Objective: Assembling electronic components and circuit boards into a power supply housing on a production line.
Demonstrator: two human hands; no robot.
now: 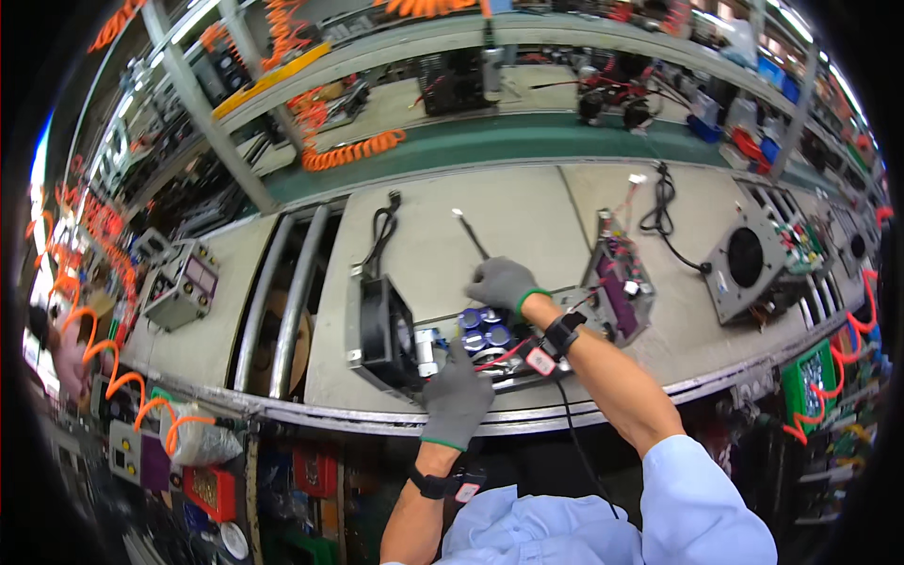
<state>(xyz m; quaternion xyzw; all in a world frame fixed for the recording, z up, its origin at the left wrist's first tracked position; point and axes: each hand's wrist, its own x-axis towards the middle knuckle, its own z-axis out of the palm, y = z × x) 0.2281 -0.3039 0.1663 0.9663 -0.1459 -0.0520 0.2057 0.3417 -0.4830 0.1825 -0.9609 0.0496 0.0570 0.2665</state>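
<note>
An opened metal device chassis (513, 381) lies on the worktable before me, with a black fan (384, 330) at its left end. Blue-topped capacitors (483, 327) and red wires sit inside it. My left hand (459, 397), in a grey glove, is closed at the chassis's near edge beside the fan, one finger pointing up toward the capacitors; its other fingers are partly hidden. Above the chassis's far side, my right hand (506, 284), also gloved, is curled closed where a black cable (471, 235) with a bare metal end emerges. A purple-sided panel with circuitry (619, 290) stands at the chassis's right end.
A second opened unit (749, 264) with a round fan opening stands at the right. A boxed unit (184, 287) is at the left, past metal rollers (299, 301). A power cord (379, 231) lies behind the fan. Orange coiled hoses (353, 151) hang around the shelves.
</note>
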